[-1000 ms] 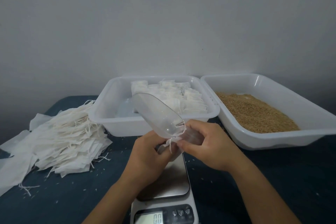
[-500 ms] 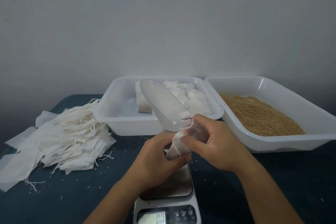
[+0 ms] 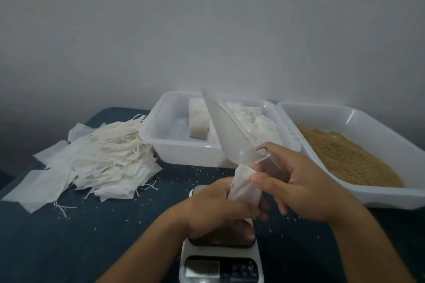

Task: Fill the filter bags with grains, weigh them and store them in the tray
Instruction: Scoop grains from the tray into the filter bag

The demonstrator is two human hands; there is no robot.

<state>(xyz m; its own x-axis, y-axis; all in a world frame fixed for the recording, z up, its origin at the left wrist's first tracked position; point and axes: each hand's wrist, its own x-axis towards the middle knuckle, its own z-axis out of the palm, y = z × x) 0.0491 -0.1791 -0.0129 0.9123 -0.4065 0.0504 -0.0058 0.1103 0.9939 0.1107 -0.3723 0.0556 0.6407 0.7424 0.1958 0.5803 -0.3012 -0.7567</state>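
My left hand (image 3: pixel 215 208) grips a small white filter bag (image 3: pixel 243 187) above the scale (image 3: pixel 220 259). My right hand (image 3: pixel 296 187) holds the handle of a clear plastic scoop (image 3: pixel 230 131), which tilts up and away, and its thumb and forefinger pinch the top of the bag. A white tray (image 3: pixel 161 142) behind holds several filled bags (image 3: pixel 257 124). To the right, another white tray (image 3: pixel 391 200) holds brown grains (image 3: pixel 345 158).
A heap of empty filter bags with strings (image 3: pixel 101 161) lies on the dark blue table at the left. Loose grains are scattered on the cloth around the scale. A plain wall stands behind the trays.
The scoop has tilted more upright. The bag has been pulled up and now stands out between both hands, its top held at the scoop's base.
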